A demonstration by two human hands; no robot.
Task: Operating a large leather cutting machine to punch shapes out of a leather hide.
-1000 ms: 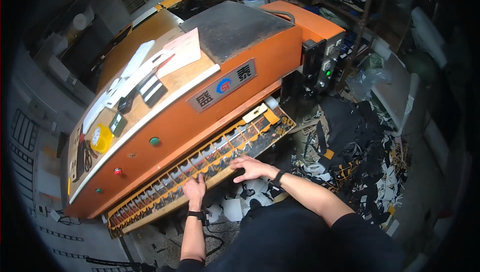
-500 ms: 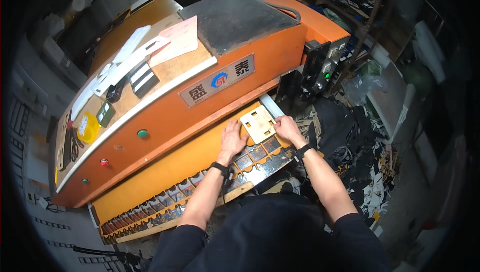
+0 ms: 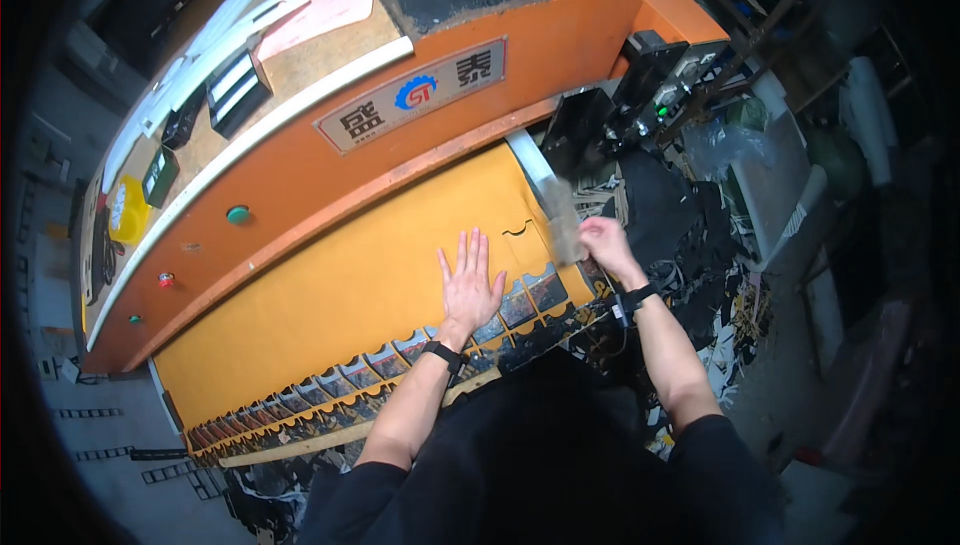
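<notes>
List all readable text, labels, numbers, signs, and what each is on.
Pale rectangular plate on the orange machine: two large dark characters either side of a blue gear emblem with red lettering; legible, wording not copied here.
Same plate, lower edge: tiny print, too small to read.
Control panel: any labels too small to read.

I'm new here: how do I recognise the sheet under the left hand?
Find the big orange machine. Below its front, the left hand lies flat on a broad sheet. Its yellow face and near-edge row of cut-outs set it apart.
</notes>
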